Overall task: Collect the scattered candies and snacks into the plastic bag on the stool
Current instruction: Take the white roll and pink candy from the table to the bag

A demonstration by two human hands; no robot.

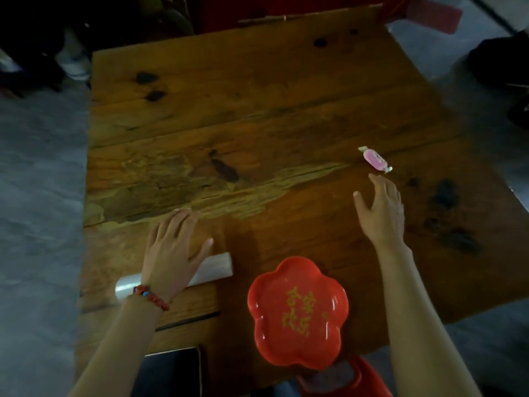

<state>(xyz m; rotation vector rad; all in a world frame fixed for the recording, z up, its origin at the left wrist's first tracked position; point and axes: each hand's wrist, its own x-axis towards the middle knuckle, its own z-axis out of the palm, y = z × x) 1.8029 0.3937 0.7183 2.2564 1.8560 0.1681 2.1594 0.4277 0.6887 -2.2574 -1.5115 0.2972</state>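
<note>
Nearest the viewer, the red flower-shaped dish [297, 310] sits at the table's near edge, and it serves as the marker for everything else. Left of the dish, the left hand [171, 253] lies flat with straight fingers on a pale roll of plastic [211, 267], holding nothing. Beyond the dish and to its right, the right hand [380, 207] reaches out with fingers spread and relaxed, gripping nothing, its fingertips just short of the pink candy [375, 159]. To do this pick well, the hand should likely come down over the candy's plump middle and pinch it between thumb and forefinger, since the twisted ends would slip. The candy lies farther from the dish than the hand, alone on the wooden table [257, 110]: a small pink sweet in a clear wrapper with pale twisted ends, lying slantwise. The bag and stool cannot be made out with any certainty.
</note>
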